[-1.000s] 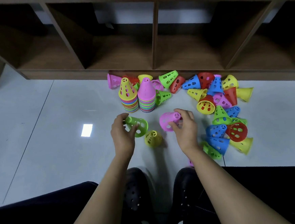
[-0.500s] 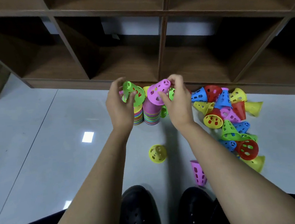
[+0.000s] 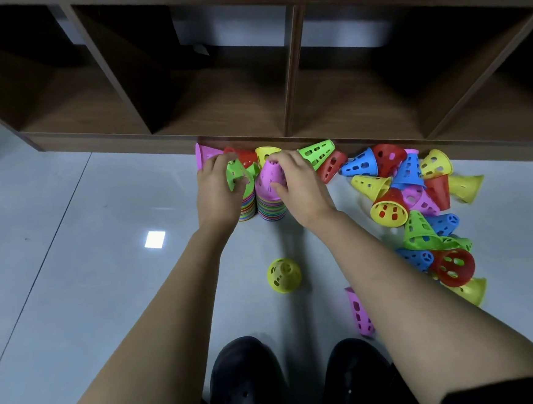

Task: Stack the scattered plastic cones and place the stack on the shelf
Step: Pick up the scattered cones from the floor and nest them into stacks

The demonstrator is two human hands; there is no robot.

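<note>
Two multicoloured stacks of cones stand side by side on the floor in front of the shelf, the left stack (image 3: 248, 208) and the right stack (image 3: 270, 208). My left hand (image 3: 217, 196) grips a green cone (image 3: 236, 175) on top of the left stack. My right hand (image 3: 299, 186) grips a pink cone (image 3: 271, 177) seated on the right stack. Several loose cones in mixed colours lie in a pile (image 3: 418, 199) to the right. A yellow cone (image 3: 284, 275) and a pink cone (image 3: 360, 312) lie nearer my feet.
The brown wooden shelf (image 3: 290, 72) with open compartments runs across the back, its base right behind the stacks. More cones (image 3: 315, 155) lie against that base. My black shoes (image 3: 246, 385) are at the bottom. Pale floor tiles stretch out to the left.
Both hands lifted the green and pink cones from the floor near my feet, carried them forward, and lowered them onto the tops of the two stacks.
</note>
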